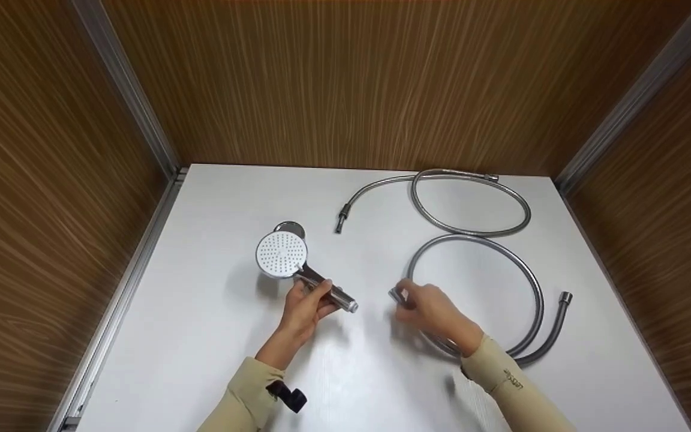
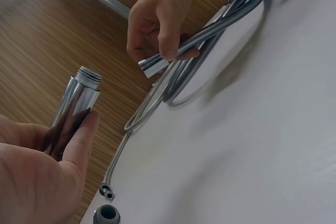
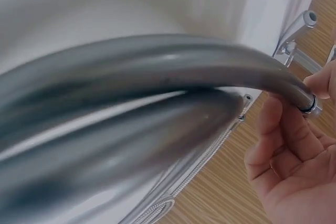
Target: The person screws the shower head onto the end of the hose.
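My left hand (image 1: 302, 312) grips a chrome hand shower (image 1: 282, 254) by its handle, with the white spray face turned up. In the left wrist view the handle's bare threaded end (image 2: 89, 77) points up, with nothing screwed on it. Across a small gap, my right hand (image 1: 432, 309) pinches a grey shower hose (image 1: 538, 300) close to its chrome end fitting (image 2: 153, 65). The rest of that hose lies coiled on the white table. In the right wrist view, the hose (image 3: 157, 61) bends across the frame to the right hand's fingertips (image 3: 270, 111).
A second, metal-braided hose (image 1: 528, 210) lies looped at the back right, one end (image 1: 339, 223) toward the middle. Behind the spray face, a round chrome piece (image 1: 291, 227) is partly hidden. The grey hose's other end (image 1: 565, 297) lies at right. Wood-grain panels (image 1: 333, 84) enclose the table (image 1: 213, 198).
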`<action>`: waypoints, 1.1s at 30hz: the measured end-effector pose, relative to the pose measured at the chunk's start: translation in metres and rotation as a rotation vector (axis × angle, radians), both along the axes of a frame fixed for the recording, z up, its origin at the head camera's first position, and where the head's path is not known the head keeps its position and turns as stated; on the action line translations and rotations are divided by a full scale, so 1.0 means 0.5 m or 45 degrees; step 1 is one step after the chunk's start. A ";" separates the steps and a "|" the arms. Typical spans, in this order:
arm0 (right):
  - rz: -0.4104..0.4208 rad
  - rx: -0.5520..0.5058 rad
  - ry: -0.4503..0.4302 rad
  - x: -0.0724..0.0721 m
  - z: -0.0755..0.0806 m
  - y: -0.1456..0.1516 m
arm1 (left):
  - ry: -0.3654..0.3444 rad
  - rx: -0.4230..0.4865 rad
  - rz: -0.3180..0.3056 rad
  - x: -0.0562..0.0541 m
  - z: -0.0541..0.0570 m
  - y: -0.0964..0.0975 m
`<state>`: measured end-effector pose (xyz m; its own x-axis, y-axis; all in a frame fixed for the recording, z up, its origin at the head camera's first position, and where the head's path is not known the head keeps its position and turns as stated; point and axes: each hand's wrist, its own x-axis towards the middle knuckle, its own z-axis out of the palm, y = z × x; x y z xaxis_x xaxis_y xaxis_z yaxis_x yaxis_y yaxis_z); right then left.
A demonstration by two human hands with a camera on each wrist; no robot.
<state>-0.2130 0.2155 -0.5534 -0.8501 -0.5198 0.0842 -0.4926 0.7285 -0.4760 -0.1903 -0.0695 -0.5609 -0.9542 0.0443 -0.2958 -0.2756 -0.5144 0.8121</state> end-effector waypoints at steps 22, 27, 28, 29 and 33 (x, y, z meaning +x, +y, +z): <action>0.105 -0.205 -0.069 0.013 0.007 -0.017 | 0.011 -0.031 0.015 -0.019 0.009 0.054; 0.151 -0.289 -0.216 0.016 0.011 -0.020 | 0.017 -0.008 0.039 -0.026 0.004 0.069; 0.153 -0.302 -0.245 0.017 0.011 -0.020 | 0.019 -0.003 0.043 -0.027 0.002 0.071; 0.153 -0.306 -0.260 0.018 0.010 -0.020 | 0.019 -0.004 0.047 -0.028 0.001 0.074; 0.151 -0.318 -0.275 0.018 0.011 -0.018 | 0.032 -0.038 0.054 -0.031 -0.003 0.083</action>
